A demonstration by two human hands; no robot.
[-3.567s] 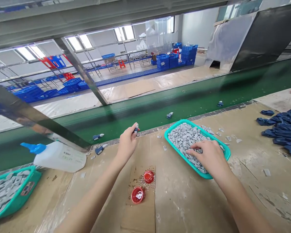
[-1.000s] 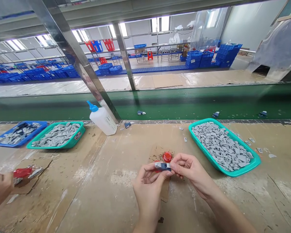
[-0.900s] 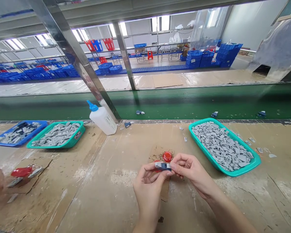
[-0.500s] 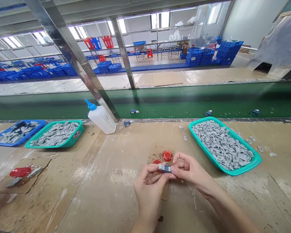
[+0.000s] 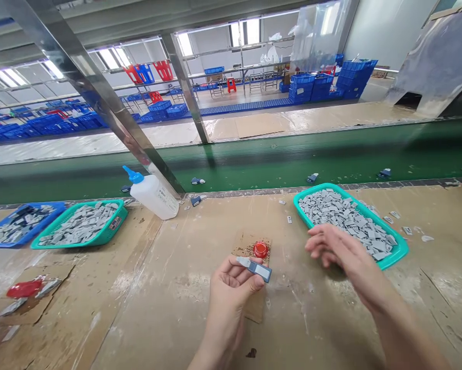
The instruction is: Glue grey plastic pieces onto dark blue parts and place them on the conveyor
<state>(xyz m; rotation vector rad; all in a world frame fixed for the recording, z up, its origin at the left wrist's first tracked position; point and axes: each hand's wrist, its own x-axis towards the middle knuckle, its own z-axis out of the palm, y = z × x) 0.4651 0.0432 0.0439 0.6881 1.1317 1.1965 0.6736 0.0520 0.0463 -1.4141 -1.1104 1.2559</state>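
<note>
My left hand [image 5: 228,293] pinches a small grey-and-dark-blue plastic part [image 5: 257,269] between thumb and fingers, above a cardboard sheet [image 5: 254,308] on the work table. A red cap [image 5: 260,250] sits on that sheet, dotted with crumbs just beyond the part. My right hand [image 5: 340,252] hangs open and empty, its fingers over the near rim of a teal basket [image 5: 364,209]. The basket is heaped with small grey pieces [image 5: 340,210]. A second red item seen earlier is hidden behind my left hand or the part.
A white glue bottle with a blue nozzle [image 5: 153,198] stands at the table's far edge. To the left lie a teal basket [image 5: 111,228] and a blue basket [image 5: 41,221] of parts. Loose parts lie on the green conveyor belt [image 5: 254,164] beyond the table.
My right hand has let go of the part and moved right to the teal basket. My left hand now holds the part alone. A co-worker's hand has left the view at left.
</note>
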